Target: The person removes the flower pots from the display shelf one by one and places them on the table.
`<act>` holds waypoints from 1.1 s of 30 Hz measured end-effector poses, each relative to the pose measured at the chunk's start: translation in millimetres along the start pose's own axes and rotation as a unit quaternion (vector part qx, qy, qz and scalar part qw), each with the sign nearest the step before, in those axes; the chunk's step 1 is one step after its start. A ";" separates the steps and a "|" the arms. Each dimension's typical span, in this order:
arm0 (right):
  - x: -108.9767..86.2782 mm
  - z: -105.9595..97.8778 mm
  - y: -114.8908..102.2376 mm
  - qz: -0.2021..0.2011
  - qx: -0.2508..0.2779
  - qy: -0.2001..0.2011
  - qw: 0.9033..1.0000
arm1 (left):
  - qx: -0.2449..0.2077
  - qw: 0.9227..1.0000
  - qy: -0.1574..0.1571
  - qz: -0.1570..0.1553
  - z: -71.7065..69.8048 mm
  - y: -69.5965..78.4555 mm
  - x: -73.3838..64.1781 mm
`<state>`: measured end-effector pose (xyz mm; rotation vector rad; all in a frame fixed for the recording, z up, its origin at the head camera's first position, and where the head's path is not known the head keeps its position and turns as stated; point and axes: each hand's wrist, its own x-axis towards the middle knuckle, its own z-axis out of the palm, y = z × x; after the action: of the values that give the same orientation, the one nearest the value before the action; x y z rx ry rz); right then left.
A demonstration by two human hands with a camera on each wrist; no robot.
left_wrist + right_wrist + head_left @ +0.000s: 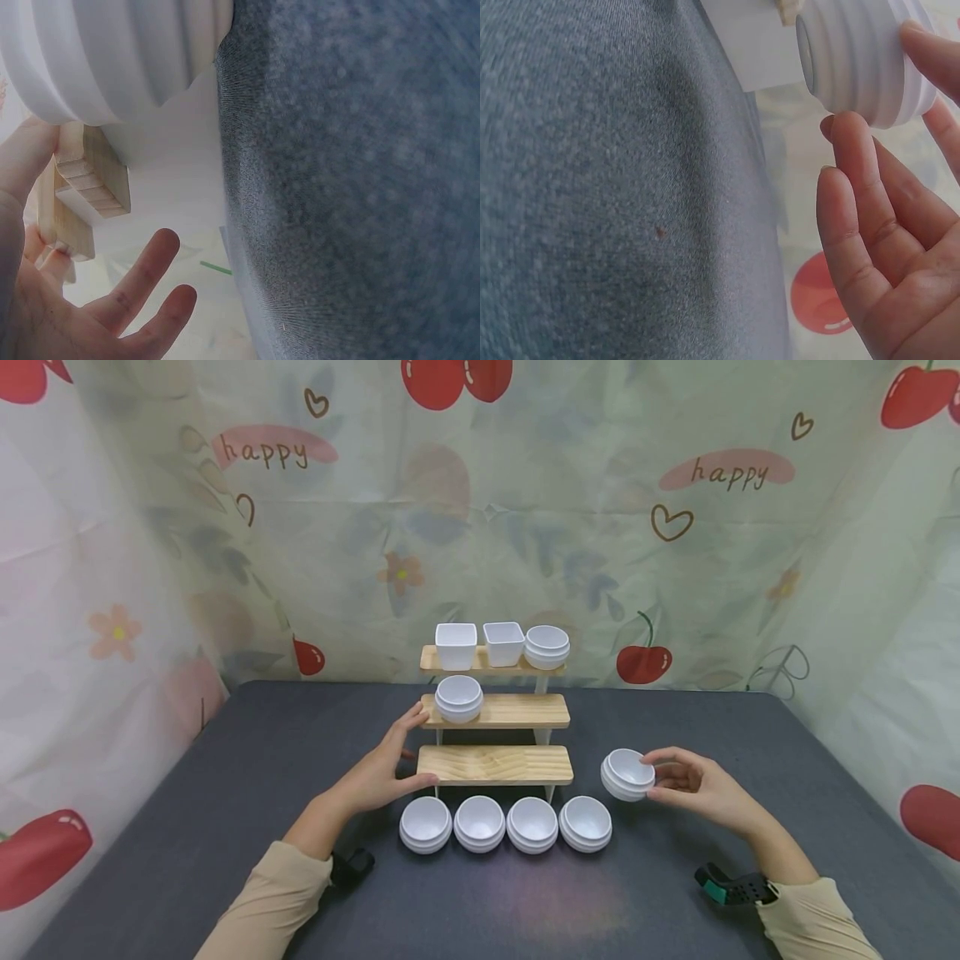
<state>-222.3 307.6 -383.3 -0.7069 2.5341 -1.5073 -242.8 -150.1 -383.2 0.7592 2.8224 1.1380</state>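
Observation:
My left hand [377, 774] touches the left end of a three-tier wooden stand [493, 763], its thumb by the bottom shelf and its fingertips at the middle one. In the left wrist view, two of its fingers [142, 274] stretch out free. My right hand [697, 787] pinches a white round ribbed bowl [627, 774] between thumb and fingers, above the table and right of the stand. The right wrist view shows this bowl [862, 64] tilted, off the cloth. Another round bowl [459, 699] sits at the left of the middle shelf.
Several white round bowls [480, 824] stand in a row before the stand. The top shelf bears two square cups [456, 647] and a round bowl [547, 648]. Dark grey cloth covers the table [510, 910]; a printed curtain [525, 552] hangs behind.

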 end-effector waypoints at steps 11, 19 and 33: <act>-2.7 -3.7 5.8 -0.005 0.009 -0.026 1.000 | -0.001 1.000 -0.001 -0.003 0.2 -0.4 0.5; -5.3 -5.7 8.6 -0.010 0.011 -0.048 0.999 | 0.001 1.000 0.001 0.000 0.5 -1.2 0.4; -6.1 -9.0 13.9 -0.006 0.018 -0.087 0.996 | 0.003 1.000 0.003 0.009 1.5 -3.3 -0.1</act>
<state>-224.4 323.0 -391.5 -0.8112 2.3744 -1.4232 -243.9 -151.2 -386.4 0.7860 2.8310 1.1360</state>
